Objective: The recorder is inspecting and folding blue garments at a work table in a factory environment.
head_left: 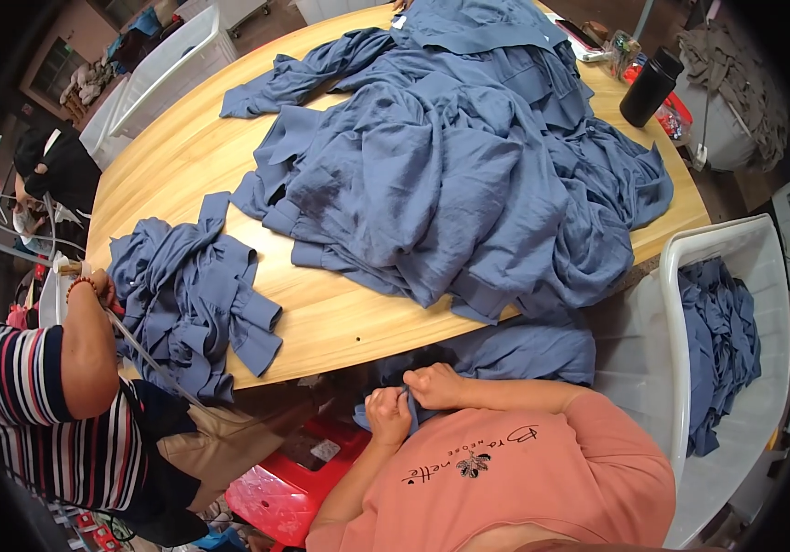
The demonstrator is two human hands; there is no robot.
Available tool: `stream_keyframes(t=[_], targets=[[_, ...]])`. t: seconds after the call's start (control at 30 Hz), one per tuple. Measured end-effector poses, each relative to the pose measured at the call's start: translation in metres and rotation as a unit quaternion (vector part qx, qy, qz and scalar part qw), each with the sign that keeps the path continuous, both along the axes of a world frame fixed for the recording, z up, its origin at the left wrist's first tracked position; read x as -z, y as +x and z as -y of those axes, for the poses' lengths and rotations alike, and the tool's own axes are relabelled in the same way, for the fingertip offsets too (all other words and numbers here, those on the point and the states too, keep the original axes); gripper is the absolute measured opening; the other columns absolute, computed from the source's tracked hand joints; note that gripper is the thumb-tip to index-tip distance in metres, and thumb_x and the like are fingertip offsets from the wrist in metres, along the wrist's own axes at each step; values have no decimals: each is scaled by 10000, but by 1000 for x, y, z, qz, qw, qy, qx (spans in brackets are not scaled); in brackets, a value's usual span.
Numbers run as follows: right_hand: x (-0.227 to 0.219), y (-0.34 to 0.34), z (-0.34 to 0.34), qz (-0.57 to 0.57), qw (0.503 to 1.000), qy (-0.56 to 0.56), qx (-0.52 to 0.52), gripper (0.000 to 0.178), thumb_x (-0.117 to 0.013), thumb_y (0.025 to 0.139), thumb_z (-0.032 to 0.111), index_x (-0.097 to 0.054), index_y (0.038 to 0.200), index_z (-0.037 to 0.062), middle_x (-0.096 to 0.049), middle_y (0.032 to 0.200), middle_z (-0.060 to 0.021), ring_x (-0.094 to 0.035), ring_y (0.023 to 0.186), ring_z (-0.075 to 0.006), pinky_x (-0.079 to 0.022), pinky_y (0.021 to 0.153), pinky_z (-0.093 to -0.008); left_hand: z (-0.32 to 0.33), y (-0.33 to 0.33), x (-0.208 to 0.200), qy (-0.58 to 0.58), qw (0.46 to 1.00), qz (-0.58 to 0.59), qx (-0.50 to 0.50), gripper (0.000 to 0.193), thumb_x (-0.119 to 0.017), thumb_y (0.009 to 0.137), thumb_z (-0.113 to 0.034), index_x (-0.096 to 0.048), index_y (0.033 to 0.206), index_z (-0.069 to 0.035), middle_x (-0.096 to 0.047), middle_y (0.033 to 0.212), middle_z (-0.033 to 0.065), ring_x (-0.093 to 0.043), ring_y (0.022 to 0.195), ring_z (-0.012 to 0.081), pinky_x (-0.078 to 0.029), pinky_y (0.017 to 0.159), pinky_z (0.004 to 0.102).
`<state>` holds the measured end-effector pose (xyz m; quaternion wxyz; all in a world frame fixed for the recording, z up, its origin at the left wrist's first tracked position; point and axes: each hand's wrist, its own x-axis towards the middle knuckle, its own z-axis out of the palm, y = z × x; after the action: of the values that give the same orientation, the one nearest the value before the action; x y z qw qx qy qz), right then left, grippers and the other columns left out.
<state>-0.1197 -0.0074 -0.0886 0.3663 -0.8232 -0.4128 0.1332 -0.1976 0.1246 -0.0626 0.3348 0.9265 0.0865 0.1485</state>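
Your salmon T-shirt (496, 488) is nearest, at five o'clock. From the left, a co-worker in a striped top (9, 405) stands at eight o'clock, beside the smaller blue pile (183, 285) at nine. A red stool (262, 492) is at seven. Around six, your left hand (388, 414) and right hand (436, 385) sit close together, fingers curled, seemingly pinching the edge of a blue garment (533, 354) below the table's near edge; you can't see the exact fingertip grip. Keep both pinches near each other, hold that edge flat, and leave slack in the cloth beyond your right hand. The big heap (450, 184) lies toward twelve, the white bin (675, 368) near four.
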Motion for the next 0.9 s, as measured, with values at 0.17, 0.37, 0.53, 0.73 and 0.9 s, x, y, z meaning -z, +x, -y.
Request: stream_keyframes(t=[0.17,0.37,0.53,0.73,0.9], targets=[[-5,15,13,-220,974,35,49,382,-647,754,233,-565,1044,-2,-608,764,-179,-601,673,-309,-477,610,-352,-50,44,-74,7,994,41,105,101,-652,672,-9,-584,732,-55,-585,720,97,-565,675,267,-457,627,334],[-10,17,14,-234,972,28,-7,409,-605,769,245,-556,1085,-10,-623,950,-218,-604,901,-357,-478,779,-396,-74,252,-111,-42,979,-15,-197,453,-703,706,-355,-586,937,16,-634,846,191,-619,760,318,-466,677,390],[15,15,37,-294,953,47,59,361,-632,759,196,-573,1040,-23,-640,899,-161,-618,804,-296,-490,739,-353,27,220,-134,-172,952,215,136,61,-565,736,-42,-532,732,9,-500,608,108,-485,524,184,-396,503,320],[67,15,12,-249,936,242,65,226,-588,829,176,-581,988,15,-619,867,-66,-577,769,-151,-474,700,-277,71,114,-149,-1,826,253,503,297,-617,629,-147,-569,904,-46,-568,860,92,-569,743,250,-417,620,330],[32,20,39,-473,838,266,54,227,-591,852,167,-561,1039,41,-606,843,-43,-549,708,-77,-476,647,-237,15,119,-109,228,948,98,198,571,-706,658,-276,-513,1145,-51,-455,1244,188,-420,1172,360,-276,963,492]])
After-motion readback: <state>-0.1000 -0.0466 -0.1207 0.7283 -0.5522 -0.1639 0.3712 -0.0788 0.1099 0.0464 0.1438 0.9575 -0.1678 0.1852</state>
